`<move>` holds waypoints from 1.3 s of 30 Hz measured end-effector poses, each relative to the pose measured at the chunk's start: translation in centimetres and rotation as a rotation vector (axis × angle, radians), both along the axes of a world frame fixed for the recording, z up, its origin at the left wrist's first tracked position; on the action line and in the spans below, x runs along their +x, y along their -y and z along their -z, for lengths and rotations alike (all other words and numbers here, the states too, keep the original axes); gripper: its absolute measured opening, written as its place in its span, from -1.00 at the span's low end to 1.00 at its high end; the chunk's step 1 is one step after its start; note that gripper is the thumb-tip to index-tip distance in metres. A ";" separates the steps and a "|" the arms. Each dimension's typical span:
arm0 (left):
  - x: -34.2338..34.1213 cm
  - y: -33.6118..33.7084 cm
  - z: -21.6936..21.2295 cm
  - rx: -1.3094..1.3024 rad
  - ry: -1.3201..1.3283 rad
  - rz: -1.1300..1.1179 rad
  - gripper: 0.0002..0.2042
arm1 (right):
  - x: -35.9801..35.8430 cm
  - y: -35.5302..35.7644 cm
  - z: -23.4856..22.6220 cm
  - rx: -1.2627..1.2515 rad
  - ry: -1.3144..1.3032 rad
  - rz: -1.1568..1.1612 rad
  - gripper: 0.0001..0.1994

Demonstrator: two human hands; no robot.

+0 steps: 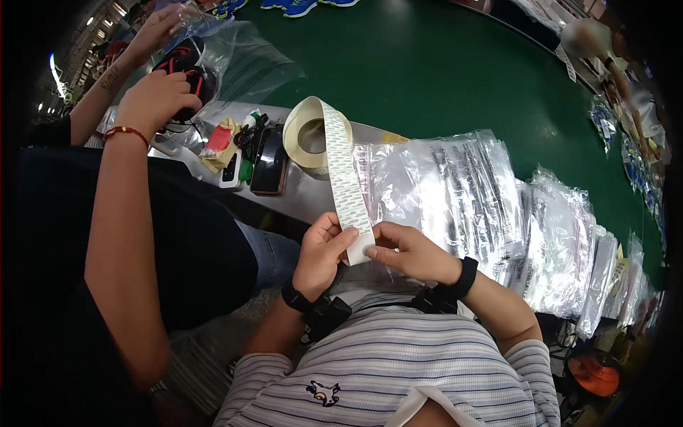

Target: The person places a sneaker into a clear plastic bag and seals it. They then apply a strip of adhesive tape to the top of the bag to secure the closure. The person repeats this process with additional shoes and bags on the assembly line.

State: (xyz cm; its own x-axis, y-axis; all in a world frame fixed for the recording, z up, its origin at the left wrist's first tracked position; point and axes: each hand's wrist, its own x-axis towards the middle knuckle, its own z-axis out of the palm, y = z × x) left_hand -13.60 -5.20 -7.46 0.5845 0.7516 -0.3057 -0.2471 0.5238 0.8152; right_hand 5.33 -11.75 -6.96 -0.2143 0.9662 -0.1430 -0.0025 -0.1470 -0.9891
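A strip of white printed labels runs from a large label roll down to my two hands. My left hand pinches the strip's left edge near its lower end, thumb on top. On the other side, my right hand grips the end of the strip between thumb and fingers. The strip's end is plain white; its upper part carries small green print. Right of the roll, a stack of clear plastic bags lies just beyond my right hand.
A green work table stretches ahead, with blue shoes at its far edge. More clear bags fan out to the right. A phone lies left of the roll. At left a co-worker's hands handle a black-and-red shoe and a clear bag.
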 end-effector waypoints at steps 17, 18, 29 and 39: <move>0.2 -2.0 -0.7 1.043 -0.515 0.022 -0.91 | -1.3 -1.9 -0.2 0.118 0.135 0.152 -0.91; 0.0 -2.5 -0.4 0.934 -0.480 0.018 -0.90 | -1.2 -1.8 0.0 0.086 0.141 0.137 -0.91; 1.4 -0.3 -1.0 1.122 -0.491 0.268 -0.68 | 1.2 -1.6 3.5 0.088 1.130 0.298 -0.65; 1.2 -0.3 4.7 1.329 -0.795 0.584 -0.44 | 3.3 -1.4 6.2 -0.003 1.123 0.371 -0.80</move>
State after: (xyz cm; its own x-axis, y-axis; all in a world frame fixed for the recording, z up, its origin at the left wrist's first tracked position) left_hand -12.38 -4.86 -12.20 0.8855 0.4644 -0.0115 0.3909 -0.7315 0.5587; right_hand 8.66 -10.32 -13.13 0.3268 0.9421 -0.0749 0.8250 -0.3230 -0.4637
